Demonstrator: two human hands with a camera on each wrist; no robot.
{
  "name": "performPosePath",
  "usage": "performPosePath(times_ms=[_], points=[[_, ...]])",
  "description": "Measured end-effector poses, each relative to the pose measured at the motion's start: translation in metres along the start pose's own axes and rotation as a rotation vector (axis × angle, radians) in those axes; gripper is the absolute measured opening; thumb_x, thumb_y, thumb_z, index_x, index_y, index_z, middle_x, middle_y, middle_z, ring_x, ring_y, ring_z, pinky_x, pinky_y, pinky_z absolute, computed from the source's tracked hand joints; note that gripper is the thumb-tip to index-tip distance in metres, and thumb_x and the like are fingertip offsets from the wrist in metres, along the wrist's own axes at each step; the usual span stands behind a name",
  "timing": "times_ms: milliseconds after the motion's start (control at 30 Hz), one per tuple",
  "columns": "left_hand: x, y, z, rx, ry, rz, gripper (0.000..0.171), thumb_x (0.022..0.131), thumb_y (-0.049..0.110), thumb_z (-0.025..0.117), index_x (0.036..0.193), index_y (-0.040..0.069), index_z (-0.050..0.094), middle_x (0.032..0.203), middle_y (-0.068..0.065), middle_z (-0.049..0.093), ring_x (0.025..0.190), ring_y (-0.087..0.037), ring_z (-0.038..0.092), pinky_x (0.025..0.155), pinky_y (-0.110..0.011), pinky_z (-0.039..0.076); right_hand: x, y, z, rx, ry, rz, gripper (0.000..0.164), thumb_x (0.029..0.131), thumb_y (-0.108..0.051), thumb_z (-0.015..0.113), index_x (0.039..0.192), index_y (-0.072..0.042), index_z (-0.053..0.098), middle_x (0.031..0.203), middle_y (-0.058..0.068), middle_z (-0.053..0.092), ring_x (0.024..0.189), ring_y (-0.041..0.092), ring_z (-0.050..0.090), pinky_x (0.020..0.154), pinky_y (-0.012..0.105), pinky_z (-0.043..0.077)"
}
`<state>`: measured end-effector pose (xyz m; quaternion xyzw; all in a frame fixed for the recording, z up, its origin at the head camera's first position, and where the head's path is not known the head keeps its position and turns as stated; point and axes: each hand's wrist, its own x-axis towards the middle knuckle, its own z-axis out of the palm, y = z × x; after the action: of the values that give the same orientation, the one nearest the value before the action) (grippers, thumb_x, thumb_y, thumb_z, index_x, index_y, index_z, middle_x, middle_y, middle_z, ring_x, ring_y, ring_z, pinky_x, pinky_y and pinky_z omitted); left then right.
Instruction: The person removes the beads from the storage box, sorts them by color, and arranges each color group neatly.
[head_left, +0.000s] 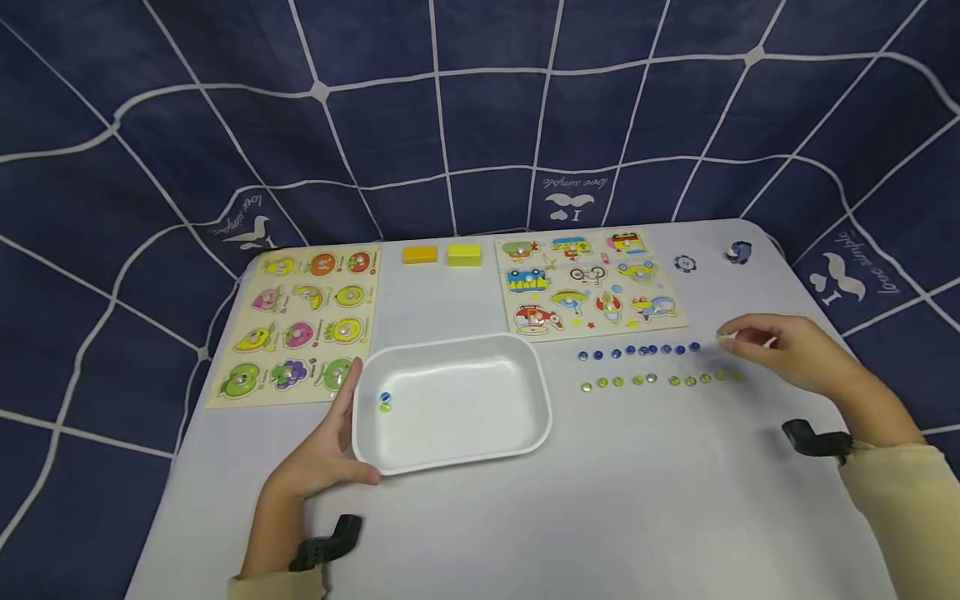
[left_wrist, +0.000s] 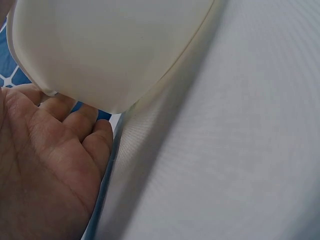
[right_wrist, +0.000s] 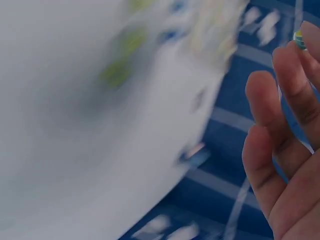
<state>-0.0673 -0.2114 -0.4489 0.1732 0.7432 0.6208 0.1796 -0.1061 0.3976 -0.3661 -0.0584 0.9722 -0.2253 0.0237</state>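
Observation:
A white rectangular tray (head_left: 465,408) stands on the table, with one blue bead (head_left: 386,397) and one green bead (head_left: 385,407) near its left wall. My left hand (head_left: 318,450) grips the tray's left end, fingers along the side and thumb at the near corner; in the left wrist view the fingers bend behind the tray's edge. Between thumb and fingertips my right hand (head_left: 806,354) pinches a yellow-green glass bead (right_wrist: 299,40), above the right end of two rows. One row is of blue beads (head_left: 643,350), the nearer one of green beads (head_left: 691,380).
A fruit puzzle board (head_left: 232,354) lies at the left, a vehicle puzzle board (head_left: 600,292) behind the bead rows. Orange (head_left: 420,255) and yellow (head_left: 464,254) blocks sit between them. A poker chip (head_left: 685,263) and a small blue figure (head_left: 739,252) are far right, before the dark blue curtain (head_left: 487,125).

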Motion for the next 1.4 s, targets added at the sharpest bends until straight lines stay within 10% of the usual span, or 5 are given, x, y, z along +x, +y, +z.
performPosePath(times_ms=[333,900,1100,1400], points=[[-0.001,0.002,0.001,-0.012,-0.005,0.003,0.142,0.056,0.005,0.09,0.149,0.038,-0.012,0.16,0.009,-0.003,0.148,-0.03,0.0,0.104,-0.009,0.029,-0.019,0.079,0.016,-0.052,-0.135,0.18,0.034,0.085,-0.035,0.069,0.104,-0.007,0.069,0.083,-0.001,0.064,0.07,-0.001,0.045,0.058,0.018,0.041],[-0.001,0.001,0.001,-0.007,0.008,0.002,0.143,0.055,0.005,0.09,0.149,0.037,-0.012,0.16,0.009,-0.002,0.148,-0.029,0.0,0.104,-0.01,0.029,-0.012,0.071,0.022,-0.055,-0.173,0.19,0.041,0.08,-0.036,0.073,0.108,-0.007,0.068,0.081,0.0,0.062,0.072,0.009,0.049,0.058,0.022,0.04],[-0.001,0.003,0.001,0.001,0.011,0.0,0.142,0.056,0.007,0.09,0.149,0.038,-0.012,0.16,0.01,-0.003,0.148,-0.027,-0.003,0.104,-0.008,0.026,0.005,0.014,0.01,-0.037,-0.094,0.074,0.036,0.086,-0.036,0.067,0.114,-0.012,0.067,0.09,0.003,0.063,0.076,0.006,0.051,0.057,0.02,0.045],[-0.001,0.002,0.002,0.003,0.022,-0.008,0.141,0.056,0.009,0.091,0.149,0.039,-0.011,0.16,0.01,-0.004,0.148,-0.027,-0.003,0.104,-0.008,0.026,0.057,-0.149,0.026,0.018,-0.04,-0.331,0.024,0.085,-0.03,0.07,0.109,-0.027,0.069,0.086,-0.012,0.065,0.077,0.006,0.054,0.062,0.022,0.048]])
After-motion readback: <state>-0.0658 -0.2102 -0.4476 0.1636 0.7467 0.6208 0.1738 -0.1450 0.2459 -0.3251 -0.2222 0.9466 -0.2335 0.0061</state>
